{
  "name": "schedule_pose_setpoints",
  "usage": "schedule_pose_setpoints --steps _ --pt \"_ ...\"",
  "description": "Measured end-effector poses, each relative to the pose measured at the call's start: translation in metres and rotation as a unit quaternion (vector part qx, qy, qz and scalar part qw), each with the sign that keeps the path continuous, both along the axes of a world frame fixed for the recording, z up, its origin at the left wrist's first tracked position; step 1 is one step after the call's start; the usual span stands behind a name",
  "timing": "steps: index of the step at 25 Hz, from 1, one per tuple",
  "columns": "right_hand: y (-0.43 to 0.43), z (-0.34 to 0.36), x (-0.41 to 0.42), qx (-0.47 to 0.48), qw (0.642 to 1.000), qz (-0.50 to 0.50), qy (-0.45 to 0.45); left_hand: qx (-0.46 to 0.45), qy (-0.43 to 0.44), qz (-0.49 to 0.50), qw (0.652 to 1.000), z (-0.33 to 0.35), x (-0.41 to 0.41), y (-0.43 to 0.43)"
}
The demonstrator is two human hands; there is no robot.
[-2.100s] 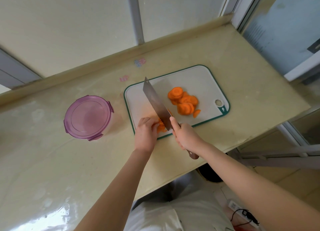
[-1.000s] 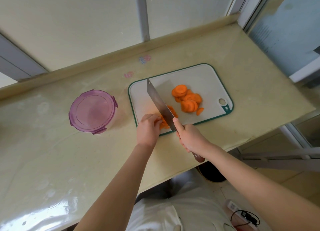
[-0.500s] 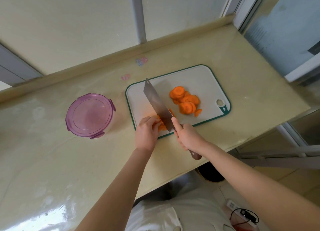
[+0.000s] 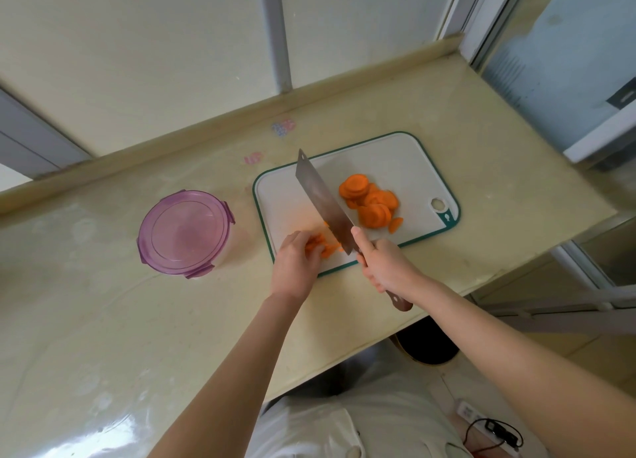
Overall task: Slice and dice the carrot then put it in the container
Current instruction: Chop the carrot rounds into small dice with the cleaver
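Two bare hands meet at the centre of the frame over a white cutting board (image 4: pixel 395 154). Left hand (image 4: pixel 296 265), fingers curled, pins a few carrot pieces (image 4: pixel 321 246) at the board's lower left corner. Right hand (image 4: pixel 385 268) grips the handle of a broad knife (image 4: pixel 323 203), its blade slanting toward the upper left, just beside those pieces. Round slices (image 4: pixel 371 206) are heaped right of the blade. A container (image 4: pixel 184 232) with a purple lid on sits at left. Dicing seems under way; the next cut calls for tucked fingertips
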State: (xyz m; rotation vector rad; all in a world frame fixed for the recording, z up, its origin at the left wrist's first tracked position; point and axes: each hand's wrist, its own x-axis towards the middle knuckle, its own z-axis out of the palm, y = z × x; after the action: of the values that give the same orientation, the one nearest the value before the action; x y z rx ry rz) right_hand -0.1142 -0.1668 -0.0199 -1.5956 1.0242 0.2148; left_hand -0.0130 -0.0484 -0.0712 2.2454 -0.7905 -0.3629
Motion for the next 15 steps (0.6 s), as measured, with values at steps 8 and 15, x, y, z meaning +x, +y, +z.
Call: schedule_pose_setpoints --steps 8,15 --pt "0.005 0.005 -0.005 -0.018 1.000 0.006 -0.008 0.068 -0.001 -0.013 0.998 0.002 -0.003 0.008" --pt "-0.001 -0.002 -0.006 -0.080 0.996 0.030 0.011 0.057 0.014 -0.015 0.998 0.001 0.006 -0.001"
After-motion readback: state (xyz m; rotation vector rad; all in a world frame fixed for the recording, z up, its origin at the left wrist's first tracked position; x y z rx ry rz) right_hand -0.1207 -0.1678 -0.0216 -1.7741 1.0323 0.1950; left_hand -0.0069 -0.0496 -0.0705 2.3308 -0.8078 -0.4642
